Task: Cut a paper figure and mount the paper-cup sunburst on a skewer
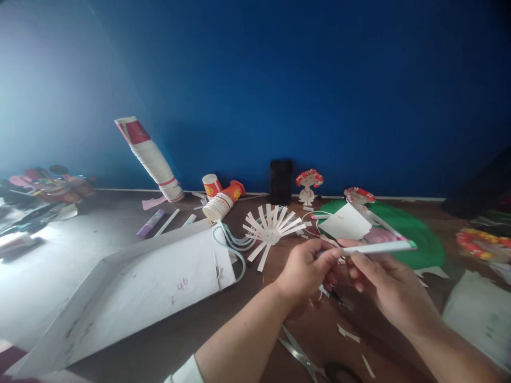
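Note:
A slim white pen with a green-and-pink end [383,247] lies level between my hands, above the table. Fingers and thumb of my left hand [303,268] pinch its left end. My right hand [385,279] grips it around the middle, thumb below the barrel, with the coloured end sticking out to the right. Just left of my hands is a cut-paper piece [271,234] with strips fanned out around a small drawn face. Scissors [299,354] lie on the table under my forearms, partly out of view. A dark slim tool [335,297] beneath my hands is mostly hidden.
A white box lid [151,287] fills the left. Paper cups [223,202] and a tall leaning cup stack [155,165] stand behind it. By the blue wall are a black phone [281,181] and a paper doll [307,186]. A green disc [427,242] and paper scraps [348,333] lie right.

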`<state>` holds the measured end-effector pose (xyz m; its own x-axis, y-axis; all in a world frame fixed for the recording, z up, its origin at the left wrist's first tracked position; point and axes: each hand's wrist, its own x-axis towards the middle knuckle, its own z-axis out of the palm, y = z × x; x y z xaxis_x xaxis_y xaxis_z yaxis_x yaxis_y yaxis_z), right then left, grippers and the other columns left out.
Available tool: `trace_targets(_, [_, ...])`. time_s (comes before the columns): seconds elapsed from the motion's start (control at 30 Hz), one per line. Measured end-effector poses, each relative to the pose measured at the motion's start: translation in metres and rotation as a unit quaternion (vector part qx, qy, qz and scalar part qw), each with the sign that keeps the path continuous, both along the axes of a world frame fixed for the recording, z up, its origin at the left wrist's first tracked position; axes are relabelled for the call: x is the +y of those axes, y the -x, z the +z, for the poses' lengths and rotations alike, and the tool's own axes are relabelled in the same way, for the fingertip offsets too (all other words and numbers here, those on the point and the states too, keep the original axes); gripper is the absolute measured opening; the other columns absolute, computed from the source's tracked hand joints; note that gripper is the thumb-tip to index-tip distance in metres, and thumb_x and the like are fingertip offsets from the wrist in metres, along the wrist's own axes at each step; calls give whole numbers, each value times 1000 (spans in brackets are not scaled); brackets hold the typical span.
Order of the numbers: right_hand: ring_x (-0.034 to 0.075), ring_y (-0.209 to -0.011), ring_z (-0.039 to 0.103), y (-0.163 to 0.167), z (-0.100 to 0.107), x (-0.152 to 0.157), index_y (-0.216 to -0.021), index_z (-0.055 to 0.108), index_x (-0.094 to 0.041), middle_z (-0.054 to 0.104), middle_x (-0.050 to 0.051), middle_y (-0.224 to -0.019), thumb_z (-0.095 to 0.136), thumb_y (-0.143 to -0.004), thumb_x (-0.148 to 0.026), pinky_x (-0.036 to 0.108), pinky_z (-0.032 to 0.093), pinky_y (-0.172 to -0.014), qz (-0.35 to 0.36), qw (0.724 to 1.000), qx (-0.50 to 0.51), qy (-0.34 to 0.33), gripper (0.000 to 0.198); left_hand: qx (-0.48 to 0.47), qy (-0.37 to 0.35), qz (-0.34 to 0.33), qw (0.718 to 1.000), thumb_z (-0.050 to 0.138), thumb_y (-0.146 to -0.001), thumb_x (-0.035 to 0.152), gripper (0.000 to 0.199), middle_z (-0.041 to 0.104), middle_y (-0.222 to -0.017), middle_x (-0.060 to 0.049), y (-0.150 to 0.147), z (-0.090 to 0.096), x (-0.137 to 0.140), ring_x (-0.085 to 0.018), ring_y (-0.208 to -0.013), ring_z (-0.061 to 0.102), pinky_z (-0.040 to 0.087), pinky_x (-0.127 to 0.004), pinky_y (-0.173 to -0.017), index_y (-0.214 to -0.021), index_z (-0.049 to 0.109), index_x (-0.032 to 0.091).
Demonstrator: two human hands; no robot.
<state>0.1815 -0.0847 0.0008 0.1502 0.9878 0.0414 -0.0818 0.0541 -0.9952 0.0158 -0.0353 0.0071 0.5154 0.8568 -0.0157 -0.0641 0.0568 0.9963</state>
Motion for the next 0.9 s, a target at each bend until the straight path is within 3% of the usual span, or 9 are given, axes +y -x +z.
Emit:
trace_targets(0.03, [13,-59,53,-1,1,2,-94,76,-21,63,1,-69,77,-81,-49,24,46,-48,-23,1000,-2,2,31,61,-58,-11,996,51,-91,61,43,58,-63,0,1,0,-2,-13,-52,55,45,-25,-51,-88,58,19])
trace_targets(0.1, [10,-50,46,-3,9,6,-80,75,-21,57,-2,-60,78,-79,-50,22,39,-41,-92,995,33,-16,30,208,-196,-15,958,47,-96,52,38,61,-69,-3,4,1,-4,-17,-63,60,48,-28,-62,-82,58,19])
trace_targets(0.17, [7,-46,36,-8,19,10,-65,68,-21,44,-6,-52,82,-76,-44,19,33,-40,-142,978,112,-101,29,314,-278,-10,908,44,-99,46,35,64,-74,-5,7,1,-2,-20,-70,63,48,-32,-69,-83,59,19])
trace_targets(0.2, [6,-46,32,-10,23,11,-61,65,-20,46,-5,-56,83,-75,-40,19,31,-40,-174,967,127,-135,30,339,-293,0,894,41,-100,45,36,65,-75,-6,9,1,0,-21,-71,63,48,-32,-71,-85,60,19])
trace_targets(0.27, [6,-43,31,-13,26,10,-73,71,-19,46,-6,-55,77,-81,-39,21,28,-38,-193,968,82,-141,23,343,-306,42,887,37,-103,45,38,68,-81,-6,13,1,4,-20,-75,64,48,-32,-72,-91,62,19])
trace_targets(0.37, [10,-45,47,-10,17,3,-96,70,-23,55,-4,-60,65,-93,-43,24,38,-40,-153,971,-111,-145,21,336,-358,85,867,45,-101,47,34,70,-93,-6,19,0,5,-21,-89,64,49,-32,-81,-97,64,19])
trace_targets(0.47, [12,-49,56,-3,5,0,-100,66,-23,63,-2,-66,57,-97,-41,25,47,-49,-98,941,-254,-200,20,392,-432,12,812,53,-98,45,31,71,-97,-8,26,-3,-3,-22,-95,63,50,-34,-85,-93,67,17])
trace_targets(0.63, [16,-53,64,-1,-7,4,-98,64,-22,65,-1,-62,51,-100,-43,26,51,-53,-78,925,-329,-171,24,442,-492,-41,749,51,-99,44,34,72,-101,-10,27,-14,-14,-22,-99,65,51,-38,-93,-95,67,14])
trace_targets(0.9, [19,-57,68,-7,-22,6,-97,66,-22,72,3,-72,50,-100,-42,28,53,-57,-59,902,-403,-144,26,436,-539,-10,721,55,-97,45,35,74,-99,-10,18,-37,-25,-23,-94,71,57,-37,-86,-93,67,13])
